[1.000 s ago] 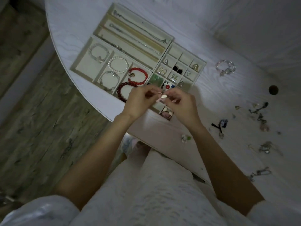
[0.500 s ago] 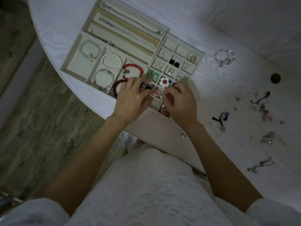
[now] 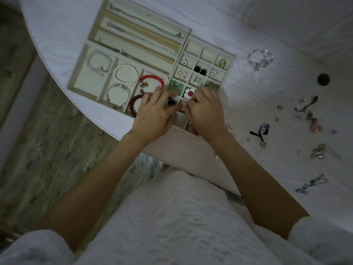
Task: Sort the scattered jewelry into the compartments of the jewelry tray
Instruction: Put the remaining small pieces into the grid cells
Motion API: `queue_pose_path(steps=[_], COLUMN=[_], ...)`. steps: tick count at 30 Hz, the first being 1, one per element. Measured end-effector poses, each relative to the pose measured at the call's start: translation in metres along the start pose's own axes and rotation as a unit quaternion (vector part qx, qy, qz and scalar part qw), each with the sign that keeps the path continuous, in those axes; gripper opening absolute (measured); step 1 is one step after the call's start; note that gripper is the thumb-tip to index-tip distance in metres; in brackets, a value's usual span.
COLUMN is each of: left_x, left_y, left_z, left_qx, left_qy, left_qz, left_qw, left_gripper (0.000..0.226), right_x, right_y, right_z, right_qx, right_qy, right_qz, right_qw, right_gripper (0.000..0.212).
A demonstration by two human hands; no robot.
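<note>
The cream jewelry tray (image 3: 188, 29) lies on the white table with necklaces in its long slots. A pearl bracelet (image 3: 126, 73) and a red bead bracelet (image 3: 152, 81) sit in its square sections. Earrings fill the small grid, among them a white flower with a red centre (image 3: 190, 92). My left hand (image 3: 154, 115) and my right hand (image 3: 206, 111) hover low over the grid's near compartments. Their curled fingertips meet on a small pale earring (image 3: 182, 107), mostly hidden. The left hand covers part of a dark red bracelet (image 3: 133, 106).
Loose jewelry is scattered to the right: a clear bead bracelet (image 3: 260, 58), a blue piece with black ribbon (image 3: 262, 131), a tangle of small pieces (image 3: 309, 111) and a chain (image 3: 311, 185). A round hole (image 3: 323, 79) marks the tabletop. The table's curved edge runs just below the tray.
Both hands have moved down from above the tray to its near small compartments, carrying the pale earring with them. The view has shifted slightly toward the tray.
</note>
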State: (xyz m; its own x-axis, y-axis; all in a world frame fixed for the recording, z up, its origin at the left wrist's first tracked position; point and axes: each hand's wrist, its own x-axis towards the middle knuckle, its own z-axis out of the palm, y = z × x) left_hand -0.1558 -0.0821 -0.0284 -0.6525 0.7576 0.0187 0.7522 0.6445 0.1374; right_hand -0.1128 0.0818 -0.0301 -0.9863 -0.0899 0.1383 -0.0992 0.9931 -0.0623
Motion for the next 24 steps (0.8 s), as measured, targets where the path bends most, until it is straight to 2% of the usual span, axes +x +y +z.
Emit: queue_pose_path(steps=[4, 7, 14, 17, 20, 24], left_x=[0.000, 0.002, 0.009, 0.012, 0.015, 0.017], left_y=[0.004, 0.006, 0.003, -0.001, -0.003, -0.002], left_z=[0.002, 0.002, 0.001, 0.001, 0.003, 0.003], left_qx=[0.000, -0.018, -0.030, -0.022, -0.016, -0.004], left_qy=[-0.004, 0.002, 0.016, 0.010, 0.011, 0.035], left_qz=[0.003, 0.000, 0.012, 0.025, 0.037, 0.055], left_qw=[1.000, 1.000, 0.999, 0.999, 0.999, 0.998], left_gripper=[0.039, 0.037, 0.033, 0.031, 0.030, 0.025], right_x=[0.001, -0.002, -0.007, -0.007, -0.004, -0.001], right_y=[0.001, 0.005, -0.007, -0.014, -0.016, -0.021], right_z=[0.007, 0.009, 0.009, 0.009, 0.009, 0.008], right_qx=[-0.009, 0.017, 0.087, 0.141, 0.150, 0.150], right_qy=[0.039, 0.072, 0.094, 0.073, 0.041, 0.023], right_qz=[-0.032, -0.017, 0.103, 0.183, 0.233, 0.284], right_qw=[0.999, 0.997, 0.986, 0.970, 0.960, 0.947], right_gripper=[0.012, 0.014, 0.002, 0.009, 0.017, 0.014])
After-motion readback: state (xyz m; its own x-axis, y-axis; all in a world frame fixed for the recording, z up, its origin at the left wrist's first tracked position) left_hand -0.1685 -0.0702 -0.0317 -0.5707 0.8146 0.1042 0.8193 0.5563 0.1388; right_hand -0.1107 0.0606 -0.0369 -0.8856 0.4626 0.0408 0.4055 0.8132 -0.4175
